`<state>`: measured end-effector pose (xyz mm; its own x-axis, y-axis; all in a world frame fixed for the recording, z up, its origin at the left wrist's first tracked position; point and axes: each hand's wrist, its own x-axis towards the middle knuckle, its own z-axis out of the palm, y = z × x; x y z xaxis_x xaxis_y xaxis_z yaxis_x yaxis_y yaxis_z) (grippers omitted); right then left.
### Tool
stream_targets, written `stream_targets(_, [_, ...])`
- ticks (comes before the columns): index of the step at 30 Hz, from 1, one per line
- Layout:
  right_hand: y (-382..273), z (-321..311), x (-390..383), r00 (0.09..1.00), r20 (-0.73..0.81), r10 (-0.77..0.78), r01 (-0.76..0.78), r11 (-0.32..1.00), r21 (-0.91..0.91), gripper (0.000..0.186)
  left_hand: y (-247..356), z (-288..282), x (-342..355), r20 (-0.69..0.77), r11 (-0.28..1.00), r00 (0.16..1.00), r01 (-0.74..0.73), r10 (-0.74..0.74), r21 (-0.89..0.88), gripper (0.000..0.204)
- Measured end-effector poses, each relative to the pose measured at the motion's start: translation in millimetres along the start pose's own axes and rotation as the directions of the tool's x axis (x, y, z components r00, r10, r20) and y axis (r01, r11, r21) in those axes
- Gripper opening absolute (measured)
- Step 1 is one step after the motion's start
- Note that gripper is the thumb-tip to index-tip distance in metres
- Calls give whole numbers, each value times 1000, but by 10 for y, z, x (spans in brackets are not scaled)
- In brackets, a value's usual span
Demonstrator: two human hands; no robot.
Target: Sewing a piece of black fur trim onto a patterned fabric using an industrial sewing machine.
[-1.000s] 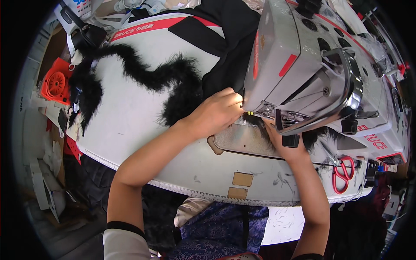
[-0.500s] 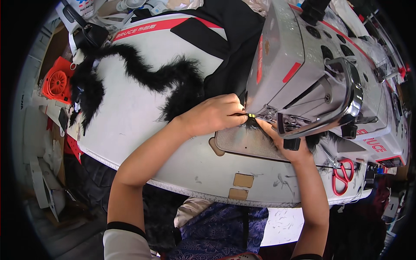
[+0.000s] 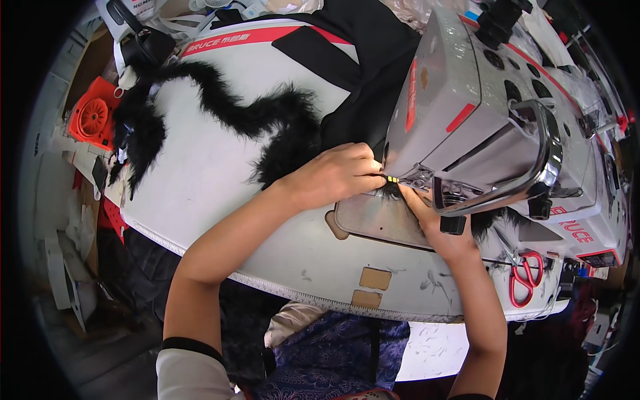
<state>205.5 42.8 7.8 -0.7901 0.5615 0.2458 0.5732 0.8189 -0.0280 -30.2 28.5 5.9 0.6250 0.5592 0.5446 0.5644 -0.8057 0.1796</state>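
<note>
Both my hands are at the stitching area of a white sewing machine (image 3: 433,87). My left hand (image 3: 337,175) is closed in a pinch on a thin dark piece with yellow bands (image 3: 392,179), too small to name. Tufts of black feathery trim (image 3: 389,191) show just below it. My right hand (image 3: 443,230) has a finger stretched toward that spot; its other fingers are mostly hidden behind the machine's metal guard (image 3: 550,143). More feathery trim (image 3: 493,223) sticks out beyond the right hand. Black cloth (image 3: 353,120) lies behind my left hand.
A long black feather boa (image 3: 247,117) winds across the white table (image 3: 200,193). Red-handled scissors (image 3: 527,280) lie right of my right forearm. At the far left is an orange round-grilled device (image 3: 93,117). A ruler strip (image 3: 287,295) runs along the near edge.
The whole view has shifted slightly, so the table and machine appear a little further right. My hands keep nearly the same position at the machine.
</note>
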Motion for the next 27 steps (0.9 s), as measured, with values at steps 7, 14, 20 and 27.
stream_targets(7, [-58,-2,36,992,-123,4,-1,1000,27,39,10,51,-33,-25,1000,1000,17,-16,7,24])
stream_targets(14, [-70,30,39,987,-141,74,-64,995,72,33,25,54,-46,4,996,997,73,-73,41,26])
stream_targets(20, [-25,58,9,985,-165,59,-57,998,16,38,-5,-7,-48,-17,997,998,60,-61,-41,25])
stream_targets(27, [197,140,-153,990,77,120,-122,992,14,46,53,-2,-33,-112,981,976,180,-187,-70,22])
